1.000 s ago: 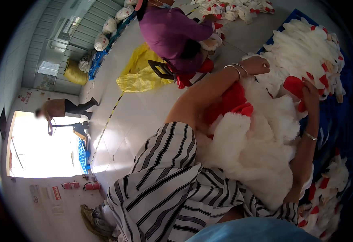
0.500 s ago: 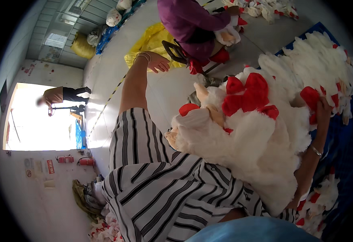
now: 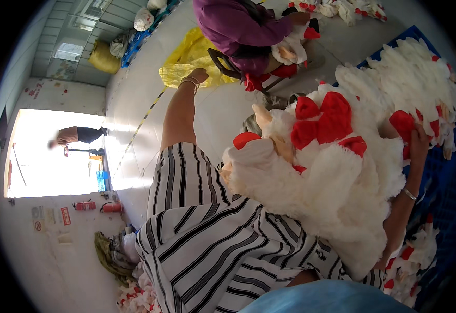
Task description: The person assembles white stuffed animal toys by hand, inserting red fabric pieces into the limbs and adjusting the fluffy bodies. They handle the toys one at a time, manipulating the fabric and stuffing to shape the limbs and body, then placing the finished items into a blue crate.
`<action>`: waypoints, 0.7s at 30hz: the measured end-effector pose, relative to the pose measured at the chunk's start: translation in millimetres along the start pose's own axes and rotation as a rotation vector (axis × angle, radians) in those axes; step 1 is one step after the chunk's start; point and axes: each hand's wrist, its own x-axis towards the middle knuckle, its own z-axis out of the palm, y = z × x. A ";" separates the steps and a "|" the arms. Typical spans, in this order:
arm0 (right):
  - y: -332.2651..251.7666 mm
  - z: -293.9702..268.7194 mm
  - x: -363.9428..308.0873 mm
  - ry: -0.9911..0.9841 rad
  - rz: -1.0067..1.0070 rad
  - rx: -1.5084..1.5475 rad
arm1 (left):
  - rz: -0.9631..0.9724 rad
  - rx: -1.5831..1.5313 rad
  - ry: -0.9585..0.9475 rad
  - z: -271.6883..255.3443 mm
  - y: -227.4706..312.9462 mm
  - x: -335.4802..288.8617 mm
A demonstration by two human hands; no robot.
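Against the striped clothes: plush heap. Yellow sheet on floor. Right forearm flanks heap, likely to stop slip. Left hand out near sheet, can't tell fingers. Right hand: fingers clamped on red flap, probably anchoring.

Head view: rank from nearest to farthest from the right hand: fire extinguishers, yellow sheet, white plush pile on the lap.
1. White plush pile: beside the right hand.
2. Yellow sheet: in the picture's upper middle.
3. Fire extinguishers: lower left of the picture.
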 end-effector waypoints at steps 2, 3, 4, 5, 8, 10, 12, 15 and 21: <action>-1.4 1.0 -0.2 0.005 0.004 0.013 | -0.002 -0.012 0.016 4.6 -1.2 -1.0; -3.2 2.4 0.3 0.008 -0.006 0.016 | 0.015 -0.016 0.020 6.0 -1.6 -0.6; -4.9 3.5 0.6 0.010 -0.017 0.020 | 0.026 -0.017 0.023 8.8 -1.1 -0.6; -3.5 2.5 0.1 0.023 -0.011 0.020 | 0.157 0.044 0.009 6.4 4.4 4.0; -0.1 3.0 0.6 0.045 -0.001 0.037 | 0.109 -0.126 0.299 0.1 4.9 4.1; -2.6 0.3 0.4 0.032 0.008 0.032 | -0.071 -0.179 0.157 -1.1 24.2 -4.9; -9.8 -3.7 -5.0 0.020 0.031 0.060 | -0.002 -0.057 -0.109 -17.4 52.5 -14.4; -21.5 0.9 -3.5 -0.016 0.005 0.087 | 0.070 -0.014 -0.506 -29.9 93.8 -53.7; -27.2 -8.4 -5.2 -0.023 0.012 0.147 | 0.203 -0.122 -0.885 -47.6 190.7 -121.3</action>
